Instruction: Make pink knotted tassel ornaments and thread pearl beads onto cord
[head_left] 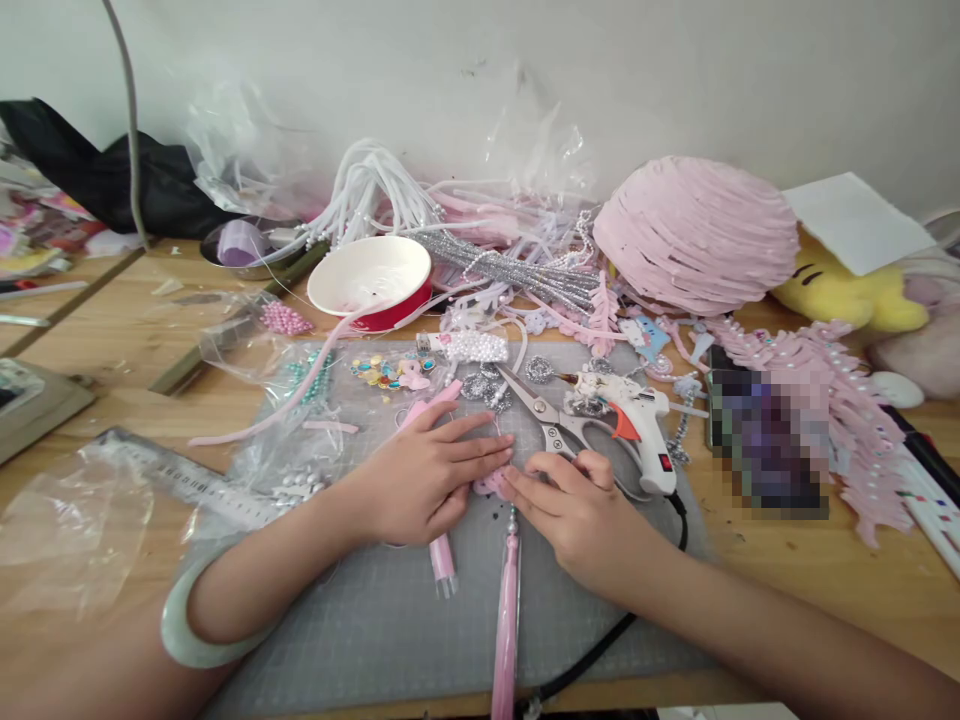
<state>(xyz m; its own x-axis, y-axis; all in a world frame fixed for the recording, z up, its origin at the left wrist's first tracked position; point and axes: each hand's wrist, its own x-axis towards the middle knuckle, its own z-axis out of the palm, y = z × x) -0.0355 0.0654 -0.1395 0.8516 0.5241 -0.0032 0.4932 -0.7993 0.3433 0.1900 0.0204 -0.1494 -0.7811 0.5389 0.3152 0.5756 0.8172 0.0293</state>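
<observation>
My left hand (431, 470) reaches in from the left, its fingers extended close together and pressing on a small pink fuzzy piece (491, 484). From the other side my right hand (577, 505) pinches the same piece, its fingers curled. The fingers cover much of it, so its full shape is hidden. Below it hang silvery beads and a long pink tassel (507, 620), lying down the grey cutting mat (360, 640). A pink strip in clear wrap (443, 560) shows under my left hand. Scissors (551, 415) and a white glue gun (637, 420) lie just beyond my right hand.
A red-and-white bowl (322, 285), silver pipe cleaners (517, 270) and a large pink ball (697, 230) stand behind. At the left lies a metal ruler (187, 480); at the right, a phone with a blurred screen (765, 440). The glue gun's black cord (592, 655) crosses the mat.
</observation>
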